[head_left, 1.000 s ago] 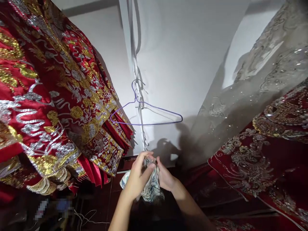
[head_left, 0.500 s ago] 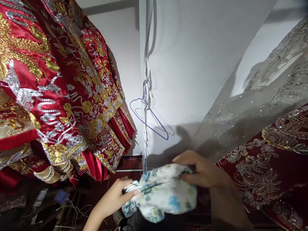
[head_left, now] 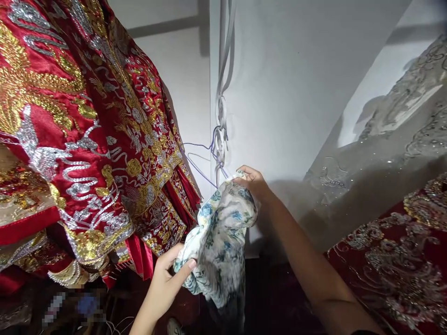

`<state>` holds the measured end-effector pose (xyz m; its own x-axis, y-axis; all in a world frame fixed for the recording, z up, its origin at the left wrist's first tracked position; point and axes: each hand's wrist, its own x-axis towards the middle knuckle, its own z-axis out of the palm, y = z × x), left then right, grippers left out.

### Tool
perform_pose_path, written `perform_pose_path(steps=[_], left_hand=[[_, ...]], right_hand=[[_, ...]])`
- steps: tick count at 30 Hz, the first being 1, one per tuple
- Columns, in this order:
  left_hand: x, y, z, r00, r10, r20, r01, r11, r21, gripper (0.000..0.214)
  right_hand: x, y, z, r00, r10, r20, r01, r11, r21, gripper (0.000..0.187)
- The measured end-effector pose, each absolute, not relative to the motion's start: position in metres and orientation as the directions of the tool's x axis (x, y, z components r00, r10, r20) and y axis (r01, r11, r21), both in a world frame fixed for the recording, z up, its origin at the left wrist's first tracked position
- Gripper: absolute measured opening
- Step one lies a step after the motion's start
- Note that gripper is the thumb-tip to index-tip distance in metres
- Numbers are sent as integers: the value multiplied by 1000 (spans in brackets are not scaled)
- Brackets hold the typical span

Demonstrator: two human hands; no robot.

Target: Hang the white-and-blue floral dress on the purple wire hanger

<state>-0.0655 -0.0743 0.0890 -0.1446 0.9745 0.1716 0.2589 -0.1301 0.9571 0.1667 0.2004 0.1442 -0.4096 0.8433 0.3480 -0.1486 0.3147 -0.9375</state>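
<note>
A white garment with blue and green floral print (head_left: 223, 242) hangs stretched between my two hands. My left hand (head_left: 169, 274) pinches its lower left edge between thumb and fingers. Higher up, my right hand (head_left: 253, 184) grips its upper right part, where the cloth overlaps the lower right end of a purple wire hanger (head_left: 199, 173). Whether that end of the hanger sits inside the cloth or behind it, I cannot tell. The hanger's hook hangs from a white chain-like strip (head_left: 221, 107) running down the wall corner.
Red costumes with gold and silver embroidery (head_left: 139, 139) hang at the left. A sheer sparkling fabric (head_left: 331, 181) and a dark red beaded garment (head_left: 387, 260) are at the right. Blurred items and a white cable (head_left: 120, 323) lie low at the left.
My right hand has moved up and left to the hanger, raising one end of the floral garment, which now stretches taller. The hanger has swung left. My left hand still pinches the cloth.
</note>
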Motion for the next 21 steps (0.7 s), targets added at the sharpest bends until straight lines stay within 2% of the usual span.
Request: perform_pose_path(steps=[4, 7, 10, 14, 18, 21], left_hand=[[-77, -73, 96, -103, 983, 151, 138, -136, 981, 27], [-82, -67, 102, -87, 987, 137, 69, -131, 989, 33], [-86, -57, 103, -74, 990, 124, 81, -118, 990, 32], [-92, -47, 93, -49, 996, 80, 117, -74, 990, 28], [-104, -39, 85, -21, 998, 57, 153, -53, 987, 30], [-110, -33, 86, 29, 998, 48, 151, -52, 987, 30]], right_hand=[[147, 212, 152, -469, 793, 389, -77, 402, -913, 26], [133, 226, 149, -378, 802, 463, -6, 498, -867, 22], [124, 235, 139, -302, 809, 505, 13, 533, -846, 21], [122, 229, 127, -401, 808, 431, -59, 447, -893, 24], [133, 217, 130, -401, 867, 296, -184, 241, -953, 30], [147, 214, 134, -467, 862, 196, -208, 109, -972, 42]])
